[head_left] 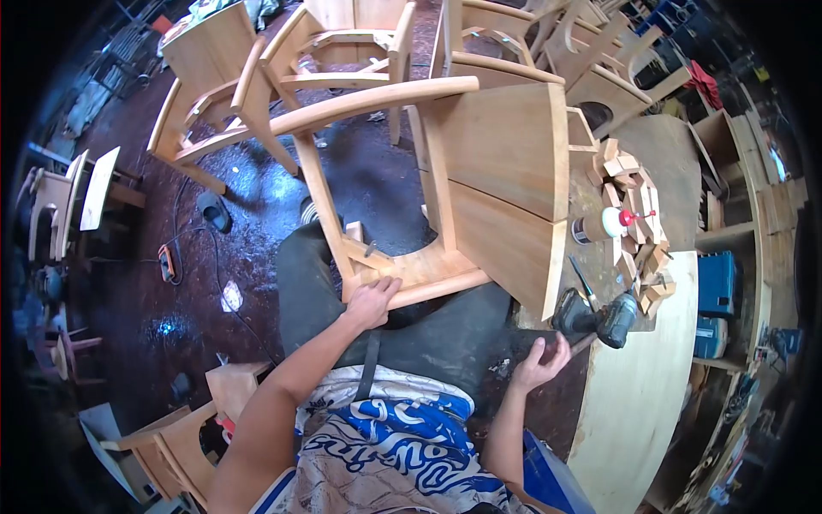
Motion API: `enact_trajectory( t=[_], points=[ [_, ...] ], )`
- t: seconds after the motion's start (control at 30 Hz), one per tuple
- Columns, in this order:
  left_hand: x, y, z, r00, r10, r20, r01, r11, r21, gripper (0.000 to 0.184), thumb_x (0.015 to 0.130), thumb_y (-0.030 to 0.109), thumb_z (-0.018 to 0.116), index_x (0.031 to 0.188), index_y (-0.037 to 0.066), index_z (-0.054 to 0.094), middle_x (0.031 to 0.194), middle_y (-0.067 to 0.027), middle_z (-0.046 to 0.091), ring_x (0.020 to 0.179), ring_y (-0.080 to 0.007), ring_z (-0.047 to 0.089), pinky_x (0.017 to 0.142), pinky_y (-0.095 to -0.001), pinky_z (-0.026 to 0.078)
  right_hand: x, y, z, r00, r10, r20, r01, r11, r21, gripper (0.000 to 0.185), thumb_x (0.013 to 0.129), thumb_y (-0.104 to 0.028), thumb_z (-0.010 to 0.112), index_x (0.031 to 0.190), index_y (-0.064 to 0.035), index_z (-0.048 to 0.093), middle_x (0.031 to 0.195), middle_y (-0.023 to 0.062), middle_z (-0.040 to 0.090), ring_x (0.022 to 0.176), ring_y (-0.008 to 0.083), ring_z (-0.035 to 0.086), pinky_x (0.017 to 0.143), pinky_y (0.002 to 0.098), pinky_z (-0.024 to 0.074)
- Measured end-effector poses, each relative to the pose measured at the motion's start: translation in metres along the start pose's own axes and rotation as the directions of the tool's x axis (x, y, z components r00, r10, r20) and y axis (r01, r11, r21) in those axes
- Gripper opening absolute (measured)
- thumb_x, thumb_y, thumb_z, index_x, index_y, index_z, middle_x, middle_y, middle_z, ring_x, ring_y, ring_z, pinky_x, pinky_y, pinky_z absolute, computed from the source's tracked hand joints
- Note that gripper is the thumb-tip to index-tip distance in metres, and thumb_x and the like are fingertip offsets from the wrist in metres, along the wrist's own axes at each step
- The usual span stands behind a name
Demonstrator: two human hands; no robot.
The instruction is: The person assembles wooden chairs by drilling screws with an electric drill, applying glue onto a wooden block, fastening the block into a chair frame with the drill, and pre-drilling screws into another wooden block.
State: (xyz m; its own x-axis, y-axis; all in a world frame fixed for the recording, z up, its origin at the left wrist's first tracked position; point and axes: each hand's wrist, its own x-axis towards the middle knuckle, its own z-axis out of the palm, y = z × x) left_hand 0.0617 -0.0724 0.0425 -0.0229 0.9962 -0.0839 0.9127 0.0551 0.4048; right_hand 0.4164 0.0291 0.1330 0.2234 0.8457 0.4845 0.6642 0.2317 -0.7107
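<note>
Two blue cases (716,283) sit in a shelf unit (728,230) well to the right of the chair frame (505,154), one above the other, their contents out of sight. One white bottle (612,221) with a red cap rests on the workbench (659,146) just right of the frame's panel of two boards, its contents hidden too. Beyond that bottle from the frame is a heap of wood blocks (651,193), perhaps more than a dozen, though they overlap too much for a sure count. One screwdriver (584,278) and one drill (618,319) lie right of the frame's near corner; at least three other chairs (205,53) stand beyond it. The frame lies tipped across the person's lap (437,347), under the left hand (374,302), which grips its near rail. Apart from the frame, to its near right, the right hand (541,363) is empty, fingers loosely curled.
</note>
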Motion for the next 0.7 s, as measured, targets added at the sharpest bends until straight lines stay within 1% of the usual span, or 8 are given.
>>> enact_trajectory(
  t=[0.2, 0.27, 0.3, 0.37, 0.4, 0.47, 0.6, 0.7],
  points=[
    [0.004, -0.010, -0.012, 0.997, -0.017, 0.069, 0.019, 1.000, -0.020, 0.076, 0.069, 0.006, 0.066, 0.142, 0.013, 0.050, 0.136, -0.0158, 0.060, 0.101, -0.0346, 0.069, 0.082, -0.0451, 0.057, 0.114, -0.066, 0.041, 0.948, -0.175, 0.267, 0.140, 0.980, 0.143, 0.052, 0.079, -0.011, 0.075, 0.127, 0.0018, 0.060, 0.124, 0.0166, 0.059, 0.114, 0.0288, 0.057, 0.095, 0.0382, 0.0467],
    [0.008, -0.013, -0.019, 0.997, -0.036, 0.067, 0.037, 0.999, -0.025, 0.076, 0.069, 0.006, 0.065, 0.143, 0.015, 0.050, 0.137, -0.0153, 0.059, 0.103, -0.0341, 0.069, 0.084, -0.0452, 0.056, 0.148, -0.085, 0.060, 0.823, -0.167, 0.543, 0.059, 0.975, 0.212, 0.055, 0.077, -0.008, 0.074, 0.129, 0.0027, 0.058, 0.124, 0.0172, 0.060, 0.113, 0.0289, 0.060, 0.096, 0.0372, 0.0469],
    [0.010, -0.014, -0.023, 0.996, -0.048, 0.077, 0.050, 0.998, -0.031, 0.076, 0.069, 0.006, 0.065, 0.143, 0.016, 0.051, 0.139, -0.0148, 0.059, 0.105, -0.0336, 0.068, 0.085, -0.0452, 0.056, 0.158, -0.096, 0.069, 0.818, -0.182, 0.545, 0.070, 0.973, 0.220, 0.055, 0.077, -0.008, 0.074, 0.129, 0.0027, 0.058, 0.124, 0.0172, 0.060, 0.113, 0.0289, 0.060, 0.096, 0.0372, 0.0469],
    [0.015, -0.020, -0.031, 0.996, -0.072, 0.060, 0.074, 0.997, -0.035, 0.076, 0.069, 0.006, 0.064, 0.143, 0.019, 0.052, 0.139, -0.0128, 0.059, 0.106, -0.0330, 0.068, 0.086, -0.0450, 0.056, 0.176, -0.115, 0.086, 0.672, -0.207, 0.711, 0.090, 0.976, 0.199, 0.059, 0.075, -0.003, 0.070, 0.132, 0.0025, 0.055, 0.123, 0.0150, 0.061, 0.112, 0.0260, 0.061, 0.098, 0.0349, 0.0465],
    [0.017, -0.023, -0.035, 0.994, -0.088, 0.060, 0.090, 0.995, -0.039, 0.075, 0.070, 0.005, 0.063, 0.142, 0.021, 0.053, 0.138, -0.0107, 0.060, 0.107, -0.0324, 0.068, 0.087, -0.0447, 0.056, 0.179, -0.116, 0.097, 0.665, -0.221, 0.713, 0.101, 0.973, 0.206, 0.059, 0.075, -0.003, 0.070, 0.132, 0.0025, 0.055, 0.123, 0.0150, 0.061, 0.112, 0.0260, 0.061, 0.098, 0.0349, 0.0465],
    [0.023, -0.024, -0.054, 0.993, -0.108, 0.050, 0.110, 0.993, -0.033, 0.074, 0.070, 0.005, 0.062, 0.141, 0.023, 0.053, 0.138, -0.0087, 0.061, 0.108, -0.0314, 0.068, 0.088, -0.0446, 0.056, 0.182, -0.111, 0.121, 0.667, -0.257, 0.700, -0.120, 0.889, 0.441, 0.064, 0.073, 0.003, 0.066, 0.135, 0.0028, 0.052, 0.123, 0.0124, 0.062, 0.112, 0.0230, 0.061, 0.099, 0.0336, 0.0463],
    [0.031, -0.030, -0.072, 0.994, -0.111, 0.011, 0.111, 0.993, -0.047, 0.070, 0.069, 0.003, 0.061, 0.136, 0.021, 0.057, 0.132, -0.0075, 0.064, 0.105, -0.0308, 0.069, 0.089, -0.0447, 0.056, 0.191, -0.127, 0.138, 0.654, -0.271, 0.706, -0.164, 0.861, 0.482, 0.065, 0.072, 0.007, 0.063, 0.136, 0.0034, 0.050, 0.123, 0.0109, 0.062, 0.112, 0.0206, 0.060, 0.100, 0.0335, 0.0461],
    [0.027, -0.042, -0.083, 0.995, -0.105, 0.006, 0.105, 0.994, -0.017, 0.068, 0.071, 0.006, 0.060, 0.136, 0.026, 0.058, 0.133, -0.0052, 0.065, 0.107, -0.0290, 0.069, 0.091, -0.0434, 0.055, 0.180, -0.145, 0.133, 0.665, -0.200, 0.720, -0.253, 0.846, 0.469, 0.064, 0.072, 0.007, 0.062, 0.134, 0.0040, 0.051, 0.122, 0.0117, 0.062, 0.112, 0.0209, 0.060, 0.100, 0.0332, 0.0457]
  ],
)
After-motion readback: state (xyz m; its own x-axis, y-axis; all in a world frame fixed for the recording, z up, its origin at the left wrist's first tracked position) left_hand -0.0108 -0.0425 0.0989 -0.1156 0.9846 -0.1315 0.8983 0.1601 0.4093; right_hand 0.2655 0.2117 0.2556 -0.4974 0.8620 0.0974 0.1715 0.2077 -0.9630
